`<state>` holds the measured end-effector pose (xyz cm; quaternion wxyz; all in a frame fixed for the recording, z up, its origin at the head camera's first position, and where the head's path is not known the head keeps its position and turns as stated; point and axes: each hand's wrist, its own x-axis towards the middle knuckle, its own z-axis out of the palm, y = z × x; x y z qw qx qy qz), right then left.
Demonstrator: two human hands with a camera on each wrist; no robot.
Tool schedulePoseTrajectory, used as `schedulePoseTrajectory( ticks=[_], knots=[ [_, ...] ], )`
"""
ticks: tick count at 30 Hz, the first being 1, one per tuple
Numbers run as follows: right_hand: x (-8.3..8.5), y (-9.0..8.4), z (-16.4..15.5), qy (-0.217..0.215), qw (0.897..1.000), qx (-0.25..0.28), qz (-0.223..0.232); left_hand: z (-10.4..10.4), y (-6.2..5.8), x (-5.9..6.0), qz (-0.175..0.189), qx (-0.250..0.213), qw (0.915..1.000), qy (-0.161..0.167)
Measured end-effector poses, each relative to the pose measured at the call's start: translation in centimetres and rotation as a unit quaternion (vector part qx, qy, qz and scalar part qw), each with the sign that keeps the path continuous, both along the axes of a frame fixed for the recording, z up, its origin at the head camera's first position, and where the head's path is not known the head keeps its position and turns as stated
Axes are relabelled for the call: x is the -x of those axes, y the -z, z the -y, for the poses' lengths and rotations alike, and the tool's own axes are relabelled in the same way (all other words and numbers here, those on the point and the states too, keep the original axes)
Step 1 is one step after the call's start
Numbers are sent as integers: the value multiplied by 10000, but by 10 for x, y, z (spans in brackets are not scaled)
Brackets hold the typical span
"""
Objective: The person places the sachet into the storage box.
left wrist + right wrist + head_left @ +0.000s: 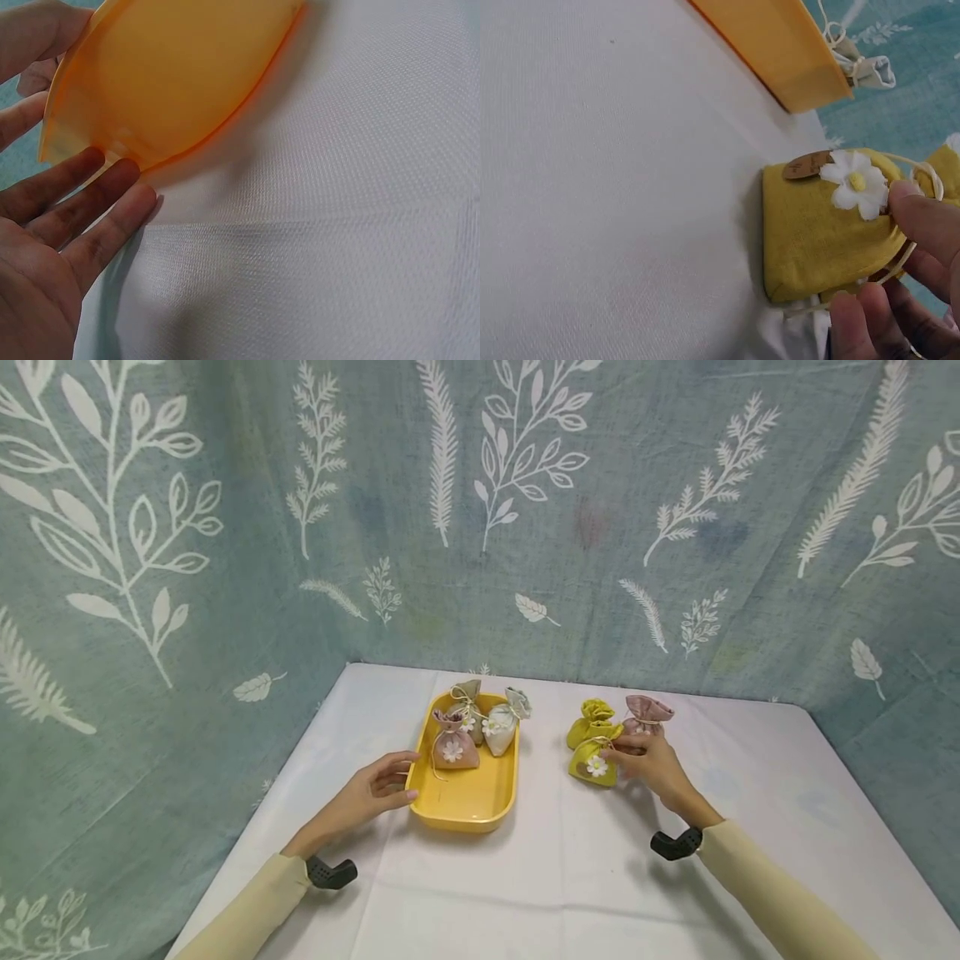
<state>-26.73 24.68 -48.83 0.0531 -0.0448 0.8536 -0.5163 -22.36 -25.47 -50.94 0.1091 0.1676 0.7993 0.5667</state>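
My right hand [660,770] pinches a yellow-green drawstring pouch [603,778] near its tied neck. In the right wrist view, the thumb presses beside the white flower of this pouch [817,232], and a brown oval tag shows. Another yellow-green pouch [583,729] stands just behind it. A dusty-pink pouch [647,708] is partly hidden by the hand. My left hand [378,787] touches the left side of a yellow tray [480,797] with loosely bent fingers. Inside the tray sit a pink pouch [465,758], a brownish pouch [467,692] and a pale grey pouch [501,739].
A white cloth [480,902] covers the table. Green-blue curtains [555,568] with white leaf prints hang behind the table and along its sides. The pale pouch leans over the tray's right rim.
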Motion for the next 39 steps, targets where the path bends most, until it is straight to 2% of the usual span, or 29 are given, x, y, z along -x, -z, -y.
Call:
schedulePoseTrajectory(
  ticks=[6, 18, 24, 30, 39],
  knots=[
    [0, 3, 8, -84, 9999, 7, -67, 1, 2, 0, -112, -56, 9999, 59],
    [-10, 3, 12, 47, 9995, -2, -321, -1, 4, -4, -14, -60, 9999, 82],
    [-12, -11, 18, -12, 9990, 94, -429, -1, 2, -1, -47, 10, 10000, 36],
    [-12, -27, 25, 141, 9985, 260, -450, -5, -2, 4, 49, 122, 9999, -19],
    [-15, -39, 44, 10, 9977, 347, -574, -2, -2, -3, 48, 38, 10000, 8]
  ],
)
